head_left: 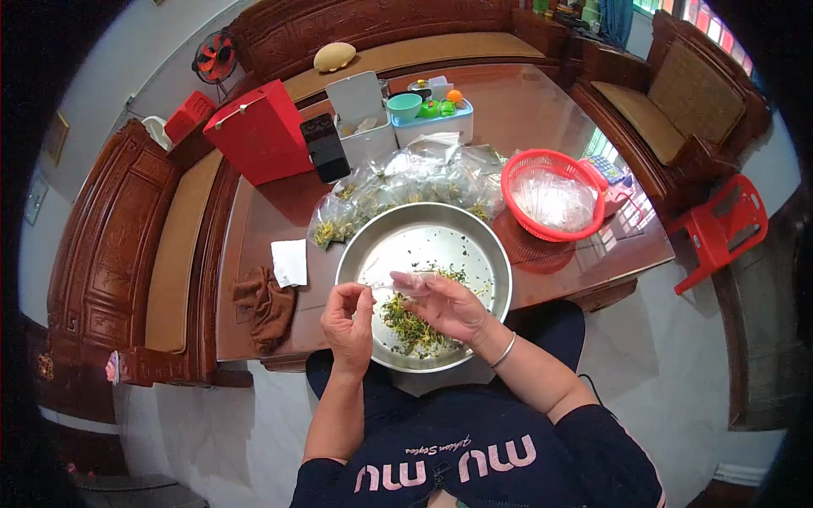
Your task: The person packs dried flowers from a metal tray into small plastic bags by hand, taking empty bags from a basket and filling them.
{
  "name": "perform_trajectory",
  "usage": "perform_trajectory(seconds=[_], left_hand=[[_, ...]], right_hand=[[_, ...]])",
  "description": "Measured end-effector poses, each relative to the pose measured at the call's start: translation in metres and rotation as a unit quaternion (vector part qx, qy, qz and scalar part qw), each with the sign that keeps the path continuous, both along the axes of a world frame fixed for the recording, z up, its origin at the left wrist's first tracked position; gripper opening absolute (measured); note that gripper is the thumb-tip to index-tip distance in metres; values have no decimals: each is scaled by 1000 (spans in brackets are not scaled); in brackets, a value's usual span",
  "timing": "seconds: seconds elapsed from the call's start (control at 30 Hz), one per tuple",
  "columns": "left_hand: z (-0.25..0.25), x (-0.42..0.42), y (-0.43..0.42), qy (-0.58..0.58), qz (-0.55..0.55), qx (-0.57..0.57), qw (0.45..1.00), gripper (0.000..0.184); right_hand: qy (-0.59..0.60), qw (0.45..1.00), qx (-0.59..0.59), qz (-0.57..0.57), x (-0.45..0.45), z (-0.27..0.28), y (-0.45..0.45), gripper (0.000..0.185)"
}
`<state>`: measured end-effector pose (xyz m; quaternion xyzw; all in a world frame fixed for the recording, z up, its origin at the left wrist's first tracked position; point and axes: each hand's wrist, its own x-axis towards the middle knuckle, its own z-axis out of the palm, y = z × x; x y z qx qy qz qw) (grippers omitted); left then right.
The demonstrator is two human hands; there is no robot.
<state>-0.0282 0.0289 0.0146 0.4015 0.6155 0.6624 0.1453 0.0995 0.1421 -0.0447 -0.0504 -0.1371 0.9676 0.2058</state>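
Note:
A round metal pan (pixel 351 269) sits at the table's front edge, with loose green and yellow dried leaves (pixel 415 328) in it. Above its left part, my left hand (pixel 348 317) is closed, thumb and index finger pinching the edge of a small clear plastic bag (pixel 385 282). My right hand (pixel 449 305) is over the pan's middle, its fingers around the other side of the bag, a bracelet at the wrist. The bag's outline is faint against the pan. Behind the pan lie several filled clear bags (pixel 423 178).
A red basket (pixel 519 216) with clear bags stands right of the pan. On the left are a brown cloth (pixel 264 309) and a white paper (pixel 290 262). Farther back are a red box (pixel 262 135), a phone (pixel 325 148) and a white container (pixel 432 129). A red stool (pixel 720 229) stands right.

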Motion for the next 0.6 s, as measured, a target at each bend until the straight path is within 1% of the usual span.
perform_trajectory(seconds=[0.1, 0.13, 0.27, 0.3, 0.43, 0.47, 0.6], left_hand=[[0, -1, 1, -4, 13, 9, 1000, 2], [-1, -1, 0, -4, 13, 9, 1000, 2], [-7, -5, -3, -3, -24, -22, 999, 9], [-8, -5, -2, -3, -24, -22, 999, 9], [-11, -5, 2, -55, -41, 48, 997, 30], [-13, -4, 4, -54, -41, 48, 997, 30], [-20, 4, 11, -90, -86, 74, 989, 51]], right_hand=[[114, 993, 0, 43, 0, -5, 4, 25], [114, 993, 0, 43, 0, -5, 4, 25], [7, 1000, 14, -23, -5, -2, -1, 33], [8, 1000, 14, -23, -5, 1, -1, 33], [125, 991, -8, 51, 1, 18, -2, 42], [125, 991, -8, 51, 1, 18, -2, 42], [91, 995, -15, 48, -2, 12, -2, 46]])
